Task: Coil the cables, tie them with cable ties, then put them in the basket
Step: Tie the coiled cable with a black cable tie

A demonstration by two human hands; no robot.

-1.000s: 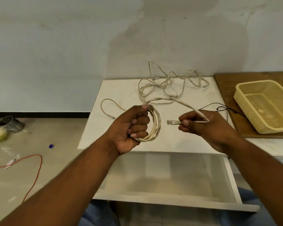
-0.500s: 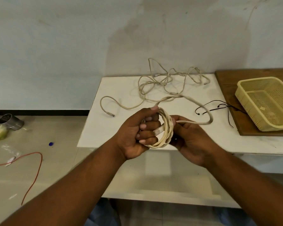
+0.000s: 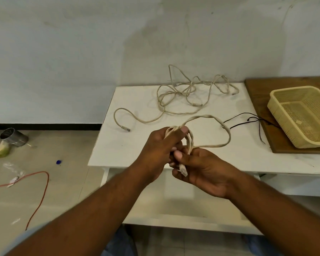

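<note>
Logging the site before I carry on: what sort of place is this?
Likely a bare workroom or storeroom, not a tidy office: a stained plain wall, a small white table strewn with loose cables, and a floor littered with a metal can and an orange cord.

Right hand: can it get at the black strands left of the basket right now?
Probably not yet. The path over the table to the black strands is open, but the right hand pinches the cable's plug end, so it must let go first.
</note>
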